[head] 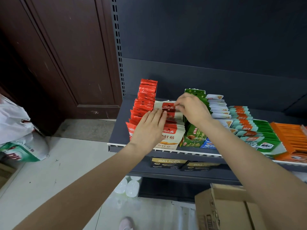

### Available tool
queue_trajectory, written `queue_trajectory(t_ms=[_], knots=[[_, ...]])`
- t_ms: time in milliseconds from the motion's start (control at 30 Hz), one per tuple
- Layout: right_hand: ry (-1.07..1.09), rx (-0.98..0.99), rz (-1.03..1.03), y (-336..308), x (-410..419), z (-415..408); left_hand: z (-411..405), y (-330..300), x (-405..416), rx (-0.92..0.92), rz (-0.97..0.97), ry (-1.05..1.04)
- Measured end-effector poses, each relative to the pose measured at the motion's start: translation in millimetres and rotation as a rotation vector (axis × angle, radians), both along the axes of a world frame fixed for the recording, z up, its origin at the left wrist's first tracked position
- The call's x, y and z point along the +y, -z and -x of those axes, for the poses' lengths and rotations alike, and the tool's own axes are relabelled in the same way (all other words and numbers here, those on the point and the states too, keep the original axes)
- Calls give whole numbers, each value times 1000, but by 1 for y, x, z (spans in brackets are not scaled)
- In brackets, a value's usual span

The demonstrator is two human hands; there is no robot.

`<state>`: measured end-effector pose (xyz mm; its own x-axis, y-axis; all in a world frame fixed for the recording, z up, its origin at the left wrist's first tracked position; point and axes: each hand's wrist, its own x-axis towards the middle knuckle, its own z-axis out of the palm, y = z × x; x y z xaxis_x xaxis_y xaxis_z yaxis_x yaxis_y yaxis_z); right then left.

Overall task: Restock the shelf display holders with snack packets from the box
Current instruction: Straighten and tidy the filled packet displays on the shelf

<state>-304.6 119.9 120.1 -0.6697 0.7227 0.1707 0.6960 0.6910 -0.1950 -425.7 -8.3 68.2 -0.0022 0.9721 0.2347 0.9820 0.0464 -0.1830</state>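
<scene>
A row of cream-and-red snack packets [171, 138] stands in a display holder on the dark shelf [116, 128]. My left hand [149, 128] lies flat with straight fingers against the left side and tops of this row. My right hand [191, 108] pinches the top edge of a packet [167, 106] at the back of the row. To the left is a row of red packets [146, 98]; to the right a green holder [194, 136] with green packets. The cardboard box [232, 209] sits low at the right, near my right forearm.
Further right on the shelf stand rows of white-blue, teal, green and orange packets [289, 135]. Black DALICCA boxes [167, 162] sit on the shelf below. White bottles [131, 188] stand on the floor. Sacks [16, 130] lie at the left by a brown door.
</scene>
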Motion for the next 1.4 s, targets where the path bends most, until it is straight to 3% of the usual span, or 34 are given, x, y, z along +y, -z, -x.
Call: queue_trajectory(t_ms=[167,333,533,700,867,1000,1200,1333,1400], knots=[[-20,-166,72,1,2,1,1,10,-3,-14,-131,92],[-26,-264,-34,8,3,9,-4,4,9,-15,-58,67],[-36,-153,35,-11,9,11,-3,7,7,8,11,4],[-124,-329,4,-13,11,11,-8,6,11,-19,21,-60],[-73,-306,174,10,7,8,-6,-1,23,-7,110,-79],[-31,-433,183,14,8,16,-2,-2,12,-92,159,-62],[-16,-399,291,14,8,18,4,-4,8,-128,205,-123],[-22,-457,236,19,4,18,2,-9,25,-102,287,-144],[-31,-433,108,12,-2,13,4,-10,29,-81,313,-143]])
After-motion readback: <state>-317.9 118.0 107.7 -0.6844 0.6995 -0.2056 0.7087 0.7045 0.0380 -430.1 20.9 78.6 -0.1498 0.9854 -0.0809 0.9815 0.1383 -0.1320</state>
